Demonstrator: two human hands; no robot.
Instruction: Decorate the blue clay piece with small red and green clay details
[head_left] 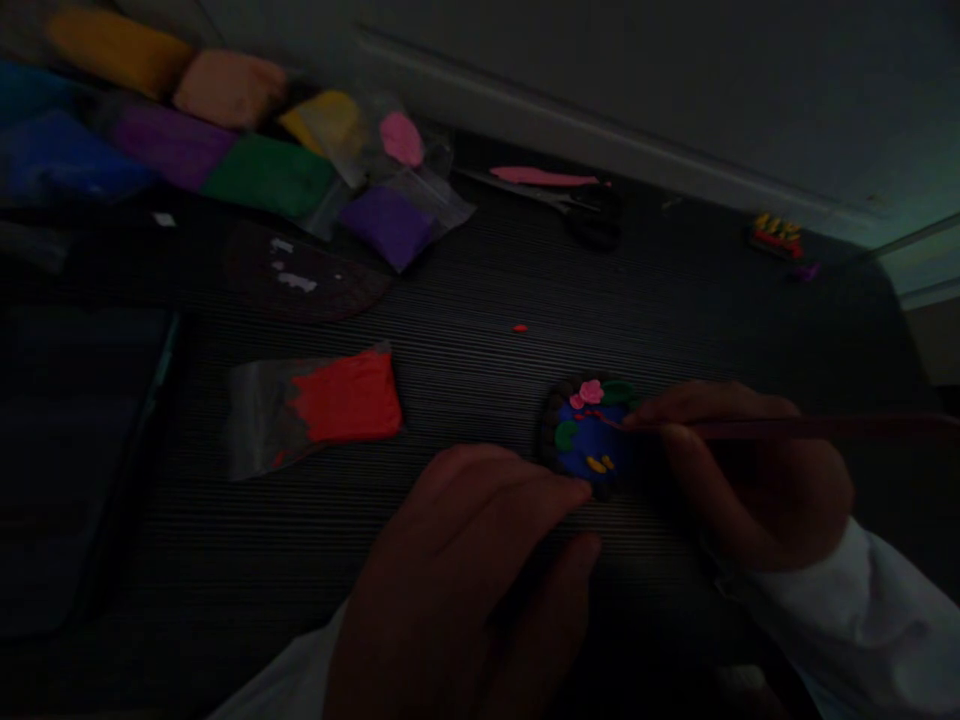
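Note:
A small round clay pond point(600, 440) lies on the dark table, with a brown pebbled rim and blue middle. Pink flowers, green leaves, small yellow pieces and bits of red sit on it. My right hand point(750, 470) pinches a long reddish clay modelling tool point(825, 428), its thin tip over the pond's red bits. The fingertips of my left hand point(480, 560) touch the pond's near left rim; its fingers are stretched out, with the thumb apart. Left of the pond is a clear zip bag of red clay point(356, 395). One red crumb point(520, 328) lies beyond the pond.
Bags of coloured clay point(172, 145) crowd the back left. Scissors point(585, 210) and a pink tool point(544, 177) lie near the wall. A stained round mat point(307, 275) and a dark tablet-like device point(75, 460) are at left. A small yellow-and-red clay piece point(777, 237) sits back right.

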